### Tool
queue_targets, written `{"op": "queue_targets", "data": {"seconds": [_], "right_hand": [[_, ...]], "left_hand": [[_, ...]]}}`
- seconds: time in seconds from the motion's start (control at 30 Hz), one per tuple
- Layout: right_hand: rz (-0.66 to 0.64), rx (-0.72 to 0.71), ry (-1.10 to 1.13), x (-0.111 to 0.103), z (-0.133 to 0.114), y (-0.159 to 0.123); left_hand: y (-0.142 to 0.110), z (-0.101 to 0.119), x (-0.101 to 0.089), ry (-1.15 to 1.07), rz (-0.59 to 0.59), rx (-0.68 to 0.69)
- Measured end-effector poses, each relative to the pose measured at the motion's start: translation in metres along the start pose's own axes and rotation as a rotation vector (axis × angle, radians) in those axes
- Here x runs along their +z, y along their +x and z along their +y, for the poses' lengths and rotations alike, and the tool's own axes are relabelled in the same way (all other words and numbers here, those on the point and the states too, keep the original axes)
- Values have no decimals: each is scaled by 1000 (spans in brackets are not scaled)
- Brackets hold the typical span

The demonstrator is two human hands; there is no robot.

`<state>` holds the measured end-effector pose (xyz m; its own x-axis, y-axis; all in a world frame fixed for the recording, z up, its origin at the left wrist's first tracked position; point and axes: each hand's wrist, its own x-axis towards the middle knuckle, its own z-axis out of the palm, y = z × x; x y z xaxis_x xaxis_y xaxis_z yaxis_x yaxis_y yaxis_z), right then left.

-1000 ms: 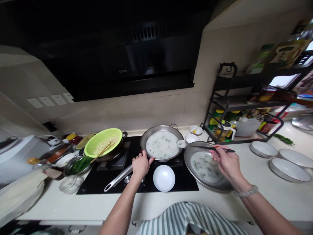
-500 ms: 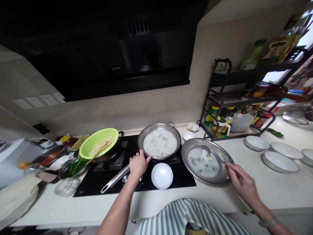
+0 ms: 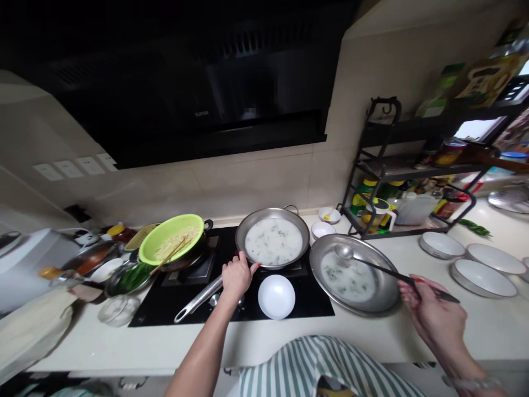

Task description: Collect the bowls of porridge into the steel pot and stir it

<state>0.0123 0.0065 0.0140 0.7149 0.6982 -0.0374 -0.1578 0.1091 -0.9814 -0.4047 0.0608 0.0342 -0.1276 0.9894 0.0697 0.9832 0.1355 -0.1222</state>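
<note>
My left hand (image 3: 238, 275) is closed round the handle of a steel frying pan (image 3: 304, 231), close to where it joins the pan. Milky white soup (image 3: 273, 241) with green bits fills the pan. A ladle (image 3: 374, 266) with a dark handle is held in my right hand (image 3: 433, 310). The ladle's round head is over the far side of a wide steel basin (image 3: 386, 275), which holds more of the same soup. Between pan and basin, nearer to me, a white bowl (image 3: 276, 298) stands on the black cooktop (image 3: 306, 306).
At left, a green colander (image 3: 149, 251) with noodles and chopsticks (image 3: 169, 256) rests on a dark pot. Leafy greens (image 3: 133, 277) and a glass bowl (image 3: 118, 310) lie nearby. A black rack (image 3: 382, 171) stands back right, and several white bowls (image 3: 483, 278) sit to the right.
My right hand has moved right and toward me along with the ladle, whose head is now higher in the basin and clearly visible. My left hand stays on the pan handle.
</note>
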Motion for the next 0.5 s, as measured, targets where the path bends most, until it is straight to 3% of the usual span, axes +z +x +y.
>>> {"op": "queue_targets", "data": {"seconds": [0.23, 0.37, 0.5], "right_hand": [[-340, -76, 38, 86, -31, -26], [-550, -196, -100, 132, -16, -38], [-708, -307, -206, 158, 9, -40]], "left_hand": [[-1, 1, -4, -7, -14, -8], [0, 1, 0, 4, 11, -8], [1, 1, 2, -7, 24, -11]]}}
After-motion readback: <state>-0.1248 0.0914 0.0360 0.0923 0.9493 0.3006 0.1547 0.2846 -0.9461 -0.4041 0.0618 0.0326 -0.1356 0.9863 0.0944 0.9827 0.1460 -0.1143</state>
